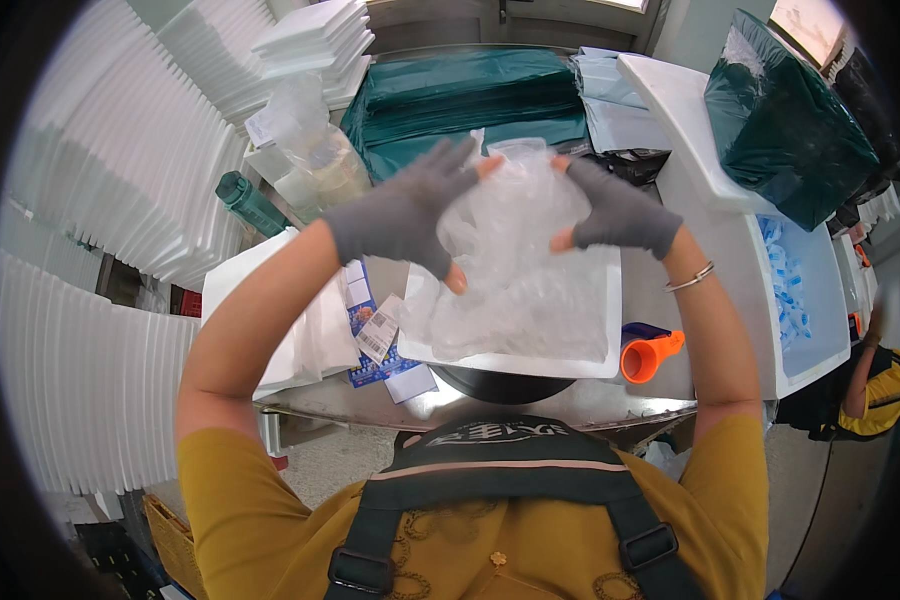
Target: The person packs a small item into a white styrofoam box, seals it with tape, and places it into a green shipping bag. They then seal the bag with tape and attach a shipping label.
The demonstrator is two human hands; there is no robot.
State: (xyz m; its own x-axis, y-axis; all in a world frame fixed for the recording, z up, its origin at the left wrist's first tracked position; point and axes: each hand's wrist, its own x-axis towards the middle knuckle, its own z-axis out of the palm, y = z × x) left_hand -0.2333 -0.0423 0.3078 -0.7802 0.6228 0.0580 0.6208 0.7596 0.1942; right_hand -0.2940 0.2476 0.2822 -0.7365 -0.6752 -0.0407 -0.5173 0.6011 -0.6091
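A clear plastic bag (517, 315) fills a white foam tray or box (612, 330) in front of me, its upper part bunched towards the far side. My left hand (412, 202), in a grey fingerless glove, spreads its fingers over the bag's left side. On the right side, my right hand (619, 206) in a matching glove has its thumb wide apart from its fingers. Motion blurs both hands, and whether the fingertips touch the plastic is unclear. What the bag holds is hard to make out. Beneath the foam shows a dark round base (502, 386).
An orange scoop (641, 360) lies to the right, labels (380, 330) and white sheets (307, 330) to the left. A green bottle (251, 202) stands beyond. Stacked foam panels (120, 150) flank the left. A foam box (810, 315) holds blue-and-white packets. Another person (874, 390) is far right.
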